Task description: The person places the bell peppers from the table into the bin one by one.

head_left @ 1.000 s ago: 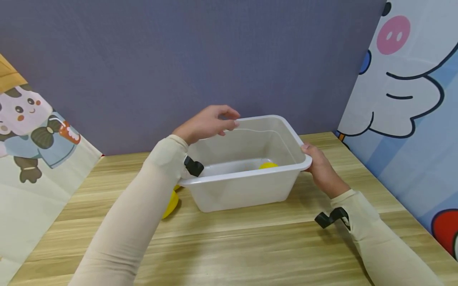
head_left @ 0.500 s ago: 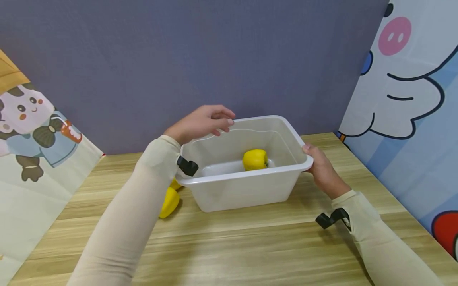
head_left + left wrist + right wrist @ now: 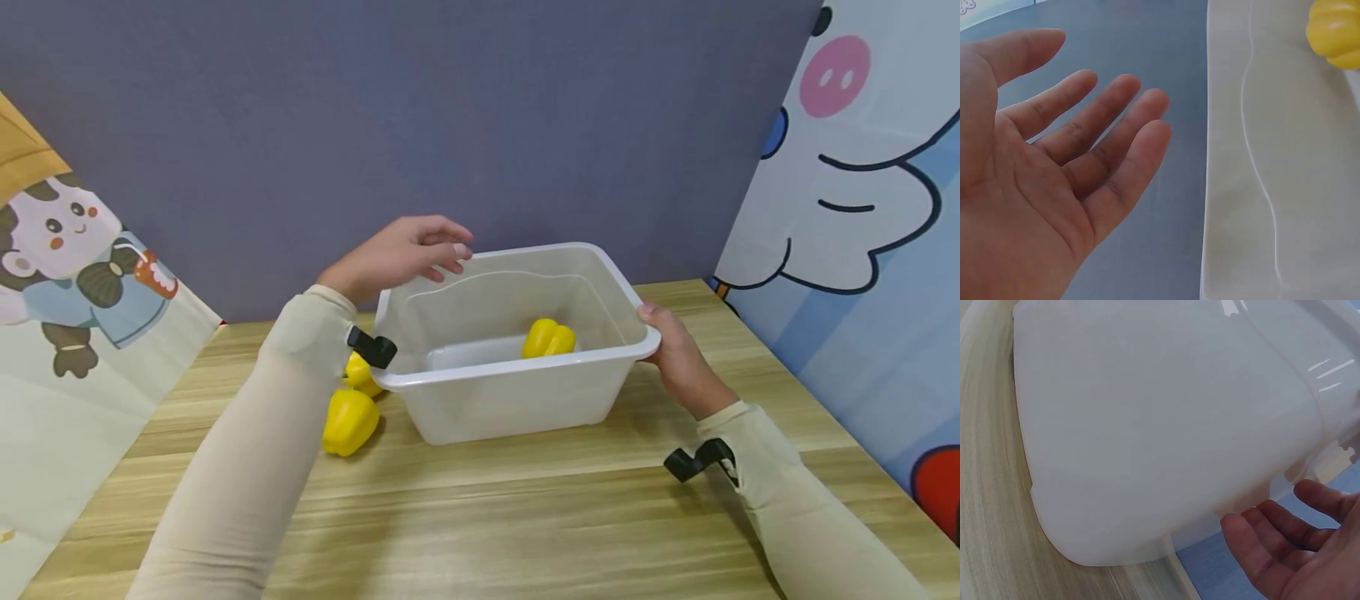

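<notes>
A white plastic tub (image 3: pixel 510 400) stands on the table. One yellow bell pepper (image 3: pixel 549 338) lies inside it, on the bottom towards the right. My left hand (image 3: pixel 405 252) hovers over the tub's back left corner, fingers spread and loosely bent; the left wrist view shows its palm bare. With my right hand (image 3: pixel 675 358) I hold the tub's right rim, thumb on top and fingers underneath. Outside the tub's left side, two more yellow peppers rest on the wood: a nearer one (image 3: pixel 350 422) and a farther one (image 3: pixel 362 375), partly covered by the left wrist and the rim.
The wood-grain table (image 3: pixel 450 533) runs back to a grey-blue panel (image 3: pixel 480 125) behind the tub. Cartoon-printed sheets flank it, a left sheet (image 3: pixel 45 467) and a right sheet (image 3: pixel 847 333). A black wrist mount (image 3: pixel 701 458) juts from the right sleeve.
The pepper inside the tub has come into fuller view and turned over, shifting left and then right. My left hand has drawn back leftwards, uncovering more of the two peppers outside.
</notes>
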The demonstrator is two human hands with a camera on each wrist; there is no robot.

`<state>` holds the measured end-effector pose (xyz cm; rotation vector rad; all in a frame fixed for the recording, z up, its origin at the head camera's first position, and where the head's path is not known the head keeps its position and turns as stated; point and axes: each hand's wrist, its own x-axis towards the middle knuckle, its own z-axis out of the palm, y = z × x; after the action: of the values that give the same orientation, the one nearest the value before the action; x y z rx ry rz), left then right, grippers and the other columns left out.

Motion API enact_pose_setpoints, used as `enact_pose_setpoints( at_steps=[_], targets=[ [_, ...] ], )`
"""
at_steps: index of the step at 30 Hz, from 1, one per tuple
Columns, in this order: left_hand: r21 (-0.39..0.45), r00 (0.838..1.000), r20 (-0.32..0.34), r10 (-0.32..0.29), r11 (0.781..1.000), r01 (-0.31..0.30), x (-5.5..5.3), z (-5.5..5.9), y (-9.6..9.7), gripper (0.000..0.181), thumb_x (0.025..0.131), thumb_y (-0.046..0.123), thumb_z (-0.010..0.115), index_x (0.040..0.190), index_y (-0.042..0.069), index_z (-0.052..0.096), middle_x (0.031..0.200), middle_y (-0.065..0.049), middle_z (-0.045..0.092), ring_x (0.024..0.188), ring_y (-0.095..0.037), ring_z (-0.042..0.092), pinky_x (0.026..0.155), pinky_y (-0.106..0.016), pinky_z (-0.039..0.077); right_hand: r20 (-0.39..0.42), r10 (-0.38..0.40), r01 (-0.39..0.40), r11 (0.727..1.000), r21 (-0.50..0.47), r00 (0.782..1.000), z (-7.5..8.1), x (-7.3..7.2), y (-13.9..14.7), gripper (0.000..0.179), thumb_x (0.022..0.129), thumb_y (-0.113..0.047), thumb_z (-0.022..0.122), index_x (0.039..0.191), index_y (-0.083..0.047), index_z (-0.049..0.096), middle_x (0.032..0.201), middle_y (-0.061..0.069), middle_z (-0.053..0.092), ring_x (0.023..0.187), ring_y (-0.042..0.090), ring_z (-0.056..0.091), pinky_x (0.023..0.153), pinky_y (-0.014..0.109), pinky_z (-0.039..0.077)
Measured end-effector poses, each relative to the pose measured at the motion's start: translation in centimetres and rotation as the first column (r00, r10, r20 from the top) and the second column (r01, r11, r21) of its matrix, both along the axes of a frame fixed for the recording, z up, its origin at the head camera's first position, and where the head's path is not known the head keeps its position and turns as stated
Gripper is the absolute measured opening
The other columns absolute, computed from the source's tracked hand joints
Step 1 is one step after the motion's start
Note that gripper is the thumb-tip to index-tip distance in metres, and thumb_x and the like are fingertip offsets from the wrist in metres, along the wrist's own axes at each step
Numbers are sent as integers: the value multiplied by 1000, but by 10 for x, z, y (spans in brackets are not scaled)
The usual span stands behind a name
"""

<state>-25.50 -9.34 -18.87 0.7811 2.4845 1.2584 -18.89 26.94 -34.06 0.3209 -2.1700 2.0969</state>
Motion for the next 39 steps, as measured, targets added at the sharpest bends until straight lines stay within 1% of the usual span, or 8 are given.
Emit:
enact_pose_setpoints(
  at_steps=[6,9,12,19,26,30,35,39],
  targets=[
    [40,1000,8,-8,999,8,2,-1,-15,35,103,29,58,135,15,57,126,-3,64,115,-24,63,96,-41,52,-13,-17,16,1000,-16,1000,-1,-1,0,31,104,-31,35,110,-13,60,95,-5,64,87,11,58,75,31,47],
    [82,1000,4,-4,997,4,3,-3,-21,36,103,28,58,136,14,57,127,-5,64,116,-26,63,97,-42,52,-15,-18,18,1000,1,1000,-1,-1,0,34,104,-32,35,112,-11,60,96,-4,64,88,12,58,76,31,47],
    [132,1000,-22,9,991,-6,3,-6,-26,36,103,27,59,136,12,57,126,-6,65,115,-27,63,95,-42,53,-10,-20,20,1000,4,1000,-3,-1,0,36,104,-32,34,115,-9,59,97,-3,64,90,13,57,77,32,47],
    [214,989,-137,56,976,-25,10,-8,-37,34,103,30,60,132,12,60,119,-7,69,110,-30,66,92,-42,54,-19,-30,30,999,-23,999,-4,-2,-3,33,104,-29,35,108,-11,62,93,-4,64,86,13,57,75,32,46],
    [173,983,-175,59,984,-29,16,-9,-42,34,103,32,59,131,13,61,117,-5,70,107,-24,67,91,-41,55,-40,-31,30,999,-10,999,-5,-3,-2,34,105,-29,35,108,-9,62,94,-2,64,85,13,58,75,32,47],
    [165,983,-170,71,985,-43,18,-13,-46,33,103,30,59,131,13,61,117,-5,70,106,-22,67,91,-42,55,-41,-27,27,1000,-3,999,-5,-3,-2,33,105,-28,34,107,-11,62,94,-2,64,86,14,58,75,32,47],
    [199,984,-156,91,978,-59,21,-21,-52,32,104,27,58,131,10,60,118,-7,69,108,-24,67,91,-40,55,-42,-39,38,999,-32,998,-5,-2,-2,31,104,-26,35,104,-13,63,92,-5,64,85,11,58,74,31,47],
    [223,982,-154,112,972,-75,26,-25,-57,32,104,27,57,132,10,60,119,-8,68,110,-28,65,92,-44,54,-48,-38,37,999,-20,998,-4,-2,-1,32,104,-26,34,105,-13,63,93,-5,63,85,12,57,74,31,47]
  ],
)
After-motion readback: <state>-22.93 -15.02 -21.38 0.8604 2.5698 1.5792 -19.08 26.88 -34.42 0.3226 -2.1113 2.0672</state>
